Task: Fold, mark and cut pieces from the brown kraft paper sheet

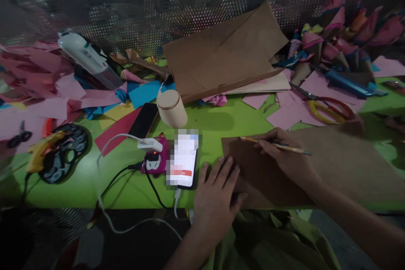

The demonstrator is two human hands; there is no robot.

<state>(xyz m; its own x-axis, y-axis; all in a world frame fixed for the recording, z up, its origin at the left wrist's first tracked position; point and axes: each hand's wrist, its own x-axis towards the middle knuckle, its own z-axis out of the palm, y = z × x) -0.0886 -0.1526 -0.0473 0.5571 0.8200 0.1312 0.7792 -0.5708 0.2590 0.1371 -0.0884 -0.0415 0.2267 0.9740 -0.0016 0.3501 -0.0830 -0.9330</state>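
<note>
Left hand (pixel 218 194) nearest: palm down, fingers spread flat, pressing near-left edge of brown paper sheet (pixel 335 164). Sheet matte, rectangular, flat on glossy green table (pixel 240 122). Right hand (pixel 284 158) on sheet, fingers pinched round thin pencil (pixel 297 149), tip near sheet's far-left corner. Phone (pixel 185 160) just left of left hand, slim, lit. Pale paper cylinder (pixel 171 107) beyond phone. Loop-handled scissors (pixel 329 109) on pink scraps, well apart.
</note>
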